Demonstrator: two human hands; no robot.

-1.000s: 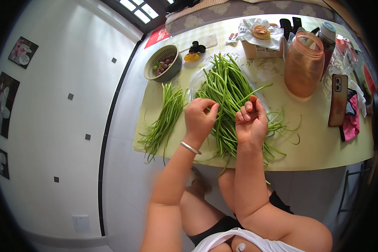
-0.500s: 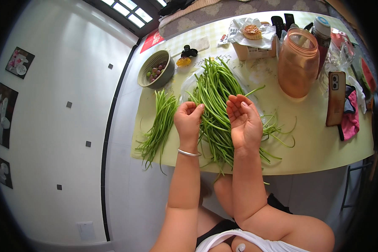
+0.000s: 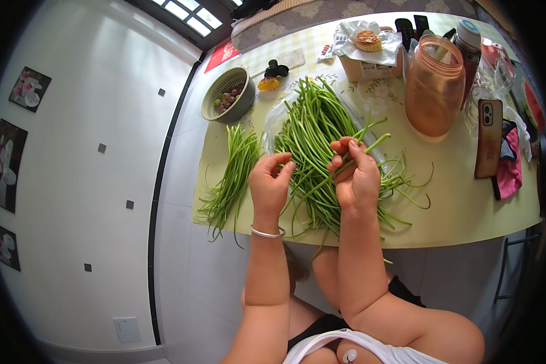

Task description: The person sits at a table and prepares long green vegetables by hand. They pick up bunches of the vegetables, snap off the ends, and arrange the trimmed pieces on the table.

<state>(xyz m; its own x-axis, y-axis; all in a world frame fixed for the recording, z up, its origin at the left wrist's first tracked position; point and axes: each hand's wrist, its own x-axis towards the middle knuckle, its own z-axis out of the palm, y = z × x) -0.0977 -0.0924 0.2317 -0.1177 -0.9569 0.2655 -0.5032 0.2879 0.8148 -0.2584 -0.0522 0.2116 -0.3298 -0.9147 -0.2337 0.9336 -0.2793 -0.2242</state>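
Note:
A large heap of long green vegetable stems [image 3: 312, 130] lies on a clear plastic bag [image 3: 275, 121] in front of me. My right hand [image 3: 356, 179] is above the heap's right side, palm up, with its thumb and fingers closed on a green stem [image 3: 376, 144] whose end sticks out to the upper right. My left hand [image 3: 270, 185], with a silver bangle at the wrist, is over the heap's left edge. Its thumb and forefinger are drawn together; whatever they pinch is too small to tell. Left of it lies a smaller bunch of thinner green stems [image 3: 230, 176].
A basket [image 3: 242, 108] of grapes and a black hair claw [image 3: 276, 68] are at the far left. Along the right stand a box [image 3: 370, 68] with a pastry on paper, an orange plastic jug [image 3: 432, 91], a flask [image 3: 467, 39] and a phone [image 3: 487, 139] near pink cloth [image 3: 509, 170].
My right hand has closed its fingers on a stem that now points up and right. My left hand has dropped slightly and moved a little left. The view has shifted a little.

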